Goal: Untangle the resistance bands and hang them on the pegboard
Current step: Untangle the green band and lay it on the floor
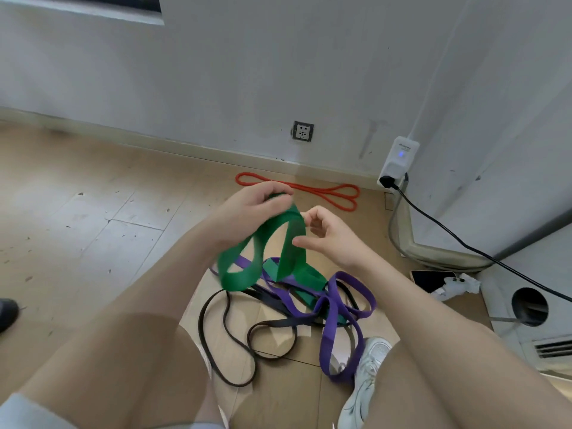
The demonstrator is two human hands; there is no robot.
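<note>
My left hand (250,205) pinches the top of a wide green band (266,239) and holds it up above the floor. The band loops down and stays tangled with a purple band (337,308) and a thin black band (229,339) lying in a heap on the floor. Close to the green band's right side, my right hand (331,233) has its fingers curled and touches the band's edge with the fingertips. A thin red band (297,188) lies apart on the floor near the wall. No pegboard is in view.
A wall socket (303,131) and a white plugged-in device (399,159) with a black cable (464,243) are at the wall corner. A phone (430,280) lies on the floor at right. My white shoe (365,376) stands beside the heap.
</note>
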